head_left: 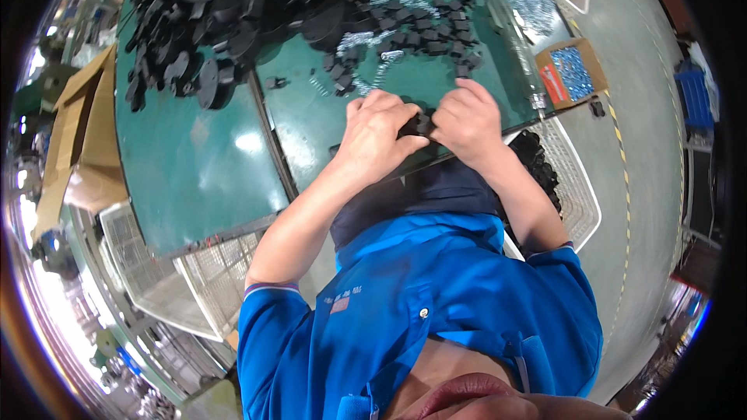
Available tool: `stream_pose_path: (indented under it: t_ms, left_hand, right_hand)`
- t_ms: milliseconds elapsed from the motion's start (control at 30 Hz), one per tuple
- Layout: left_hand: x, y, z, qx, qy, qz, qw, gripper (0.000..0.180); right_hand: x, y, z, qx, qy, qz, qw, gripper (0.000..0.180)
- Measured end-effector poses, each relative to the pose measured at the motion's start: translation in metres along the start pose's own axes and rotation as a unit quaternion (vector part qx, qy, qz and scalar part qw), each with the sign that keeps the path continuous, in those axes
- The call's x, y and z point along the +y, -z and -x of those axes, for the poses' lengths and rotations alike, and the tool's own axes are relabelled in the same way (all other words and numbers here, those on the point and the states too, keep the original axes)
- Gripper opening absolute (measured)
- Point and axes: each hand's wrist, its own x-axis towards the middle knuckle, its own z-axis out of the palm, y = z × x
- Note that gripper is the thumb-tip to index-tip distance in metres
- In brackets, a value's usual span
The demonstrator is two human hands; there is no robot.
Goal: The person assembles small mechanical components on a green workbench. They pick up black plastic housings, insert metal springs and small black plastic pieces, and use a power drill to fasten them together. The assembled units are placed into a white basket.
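Observation:
Near the front edge of the green table [194,163], my left hand [373,134] is closed with thumb and fingers round a small black plastic part [421,123]. My right hand [469,123] has its fingers curled against the right side of the same part. Both hands cover most of it, so its full shape is hidden. Just beyond my hands lie loose metal springs [381,71] and several small black blocks [340,74]. A larger heap of round black plastic pieces [257,0] spreads across the far left of the table.
A long, slim tool [513,50] lies at the table's right side. Beside it stands a cardboard box [595,66] of small bluish metal pieces. A white basket [580,187] with black parts is at lower right. An open carton [93,132] stands left; a seam strip [272,136] crosses the table.

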Motion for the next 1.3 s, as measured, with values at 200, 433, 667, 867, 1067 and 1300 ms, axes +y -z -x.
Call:
stream_pose_path:
  t_ms: [200, 433, 667, 867, 1067, 1300]
  left_hand:
    - [0.000, -0.014, -0.010, -0.001, -0.032, -0.097, 0.995, 0.039]
    - [0.011, -0.012, -0.016, -0.034, -0.026, -0.134, 0.990, 0.038]
    - [0.005, -0.017, -0.015, -0.032, -0.009, -0.142, 0.989, 0.038]
    - [0.000, -0.017, -0.013, -0.009, -0.034, -0.142, 0.989, 0.044]
    - [0.003, -0.013, -0.011, 0.002, -0.031, -0.132, 0.991, 0.042]
    - [0.004, -0.016, -0.013, -0.013, -0.022, -0.138, 0.990, 0.037]
  right_hand:
    - [0.007, 0.028, -0.005, -0.132, -0.123, 0.061, 0.982, 0.026]
    - [0.093, 0.036, -0.001, -0.183, -0.325, 0.324, 0.870, 0.042]
    - [0.113, 0.020, 0.002, -0.155, -0.356, 0.278, 0.879, 0.026]
    - [0.068, 0.080, -0.024, 0.009, -0.354, -0.102, 0.930, 0.055]
    - [0.035, 0.072, -0.028, 0.203, -0.186, -0.498, 0.822, 0.068]
    - [0.022, 0.051, -0.048, 0.165, -0.106, -0.581, 0.789, 0.055]
